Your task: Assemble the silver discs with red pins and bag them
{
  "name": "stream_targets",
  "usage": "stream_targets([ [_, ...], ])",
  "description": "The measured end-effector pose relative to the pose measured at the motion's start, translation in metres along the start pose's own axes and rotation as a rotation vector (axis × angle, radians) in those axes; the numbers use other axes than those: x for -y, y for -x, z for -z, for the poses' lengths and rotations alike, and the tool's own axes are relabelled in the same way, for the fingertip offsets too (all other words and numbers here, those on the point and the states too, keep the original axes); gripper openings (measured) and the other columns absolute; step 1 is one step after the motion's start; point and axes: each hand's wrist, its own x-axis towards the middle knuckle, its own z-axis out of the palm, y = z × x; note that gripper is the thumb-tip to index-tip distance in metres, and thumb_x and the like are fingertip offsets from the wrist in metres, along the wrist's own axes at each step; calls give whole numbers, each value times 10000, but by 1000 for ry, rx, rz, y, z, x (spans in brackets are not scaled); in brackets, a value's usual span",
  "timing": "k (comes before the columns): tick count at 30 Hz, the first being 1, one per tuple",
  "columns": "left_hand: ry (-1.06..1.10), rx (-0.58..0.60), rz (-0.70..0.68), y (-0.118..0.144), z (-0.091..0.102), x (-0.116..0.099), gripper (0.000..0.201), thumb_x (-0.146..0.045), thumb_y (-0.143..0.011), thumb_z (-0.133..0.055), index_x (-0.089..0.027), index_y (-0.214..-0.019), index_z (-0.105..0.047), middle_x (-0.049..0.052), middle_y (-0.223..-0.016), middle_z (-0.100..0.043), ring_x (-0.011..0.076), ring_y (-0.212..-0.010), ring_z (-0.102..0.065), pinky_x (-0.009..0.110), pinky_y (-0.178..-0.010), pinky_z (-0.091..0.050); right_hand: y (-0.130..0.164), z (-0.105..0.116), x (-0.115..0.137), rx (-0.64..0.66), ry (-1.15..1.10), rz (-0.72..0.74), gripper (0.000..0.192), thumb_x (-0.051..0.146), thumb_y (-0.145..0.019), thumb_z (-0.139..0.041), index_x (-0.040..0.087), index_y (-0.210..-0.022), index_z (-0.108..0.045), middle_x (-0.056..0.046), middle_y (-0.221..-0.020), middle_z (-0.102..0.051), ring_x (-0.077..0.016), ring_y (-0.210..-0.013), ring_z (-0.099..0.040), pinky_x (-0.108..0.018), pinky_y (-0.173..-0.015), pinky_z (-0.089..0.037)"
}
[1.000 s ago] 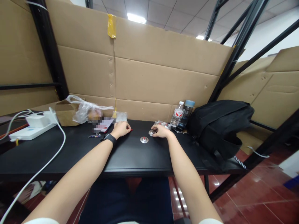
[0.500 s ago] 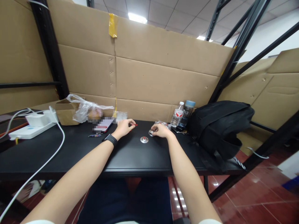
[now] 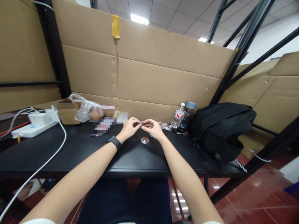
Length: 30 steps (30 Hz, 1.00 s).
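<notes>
Hands (image 3: 142, 127) meet, hiding a tiny pinched part.

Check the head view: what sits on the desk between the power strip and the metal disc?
In the head view, between the power strip and the metal disc: a white cable, a small keychain-like item, and the left hand; otherwise bare black desk.

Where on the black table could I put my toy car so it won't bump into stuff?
The biggest bare patch is the near-left of the black table, between the white cable and the left hand. There is a smaller one at the front edge, below the metal disc. The back row and the right side, by the black backpack, are crowded.
</notes>
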Motion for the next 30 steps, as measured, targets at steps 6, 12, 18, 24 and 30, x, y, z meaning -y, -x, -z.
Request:
stream_targets([
  [6, 55, -40, -67, -1, 0, 0, 165, -324, -878, -639, -195, -905, -737, 55, -971, -632, 207, -928, -636, 351, -910, -511, 1, -5, 3, -33, -43, -8, 373, 380, -676, -859, 174, -919, -664, -97, -1085, -747, -218, -965, -737, -389, -941, -582],
  [12, 55, -15, -89, 2, 3, -9, 167, -316, -890, -626, -180, -877, -722, 61, -940, -713, 209, -891, -670, 333, -859, -519, 2, -5, 3, -58, -18, -32, 392, 408, -691, -848, 172, -951, -674, -93, -1053, -753, -208, -928, -735, -383, -914, -588],
  [18, -20, -29, -93, 4, 3, -12, 140, -244, -883, -606, -177, -899, -727, 55, -908, -766, 204, -821, -695, 320, -817, -523, 3, -6, 6, -45, -49, -39, 391, 383, -674, -856, 175, -944, -665, -92, -1060, -748, -206, -932, -732, -388, -927, -581],
  [24, -42, -72, -131, 5, 2, -17, 131, -221, -879, -606, -182, -904, -729, 61, -936, -769, 209, -855, -702, 326, -841, -529, 4, -10, 6, -62, -83, -38, 379, 403, -663, -864, 173, -884, -660, -85, -1022, -750, -203, -930, -726, -367, -924, -570],
  [30, -22, -88, -119, 5, 0, -18, 135, -264, -899, -619, -197, -910, -735, 49, -939, -769, 205, -849, -700, 322, -820, -523, 2, -3, 4, -16, -24, -93, 370, 532, -807, -726, 168, -868, -705, -78, -918, -740, -192, -850, -708, -303, -740, -563],
])
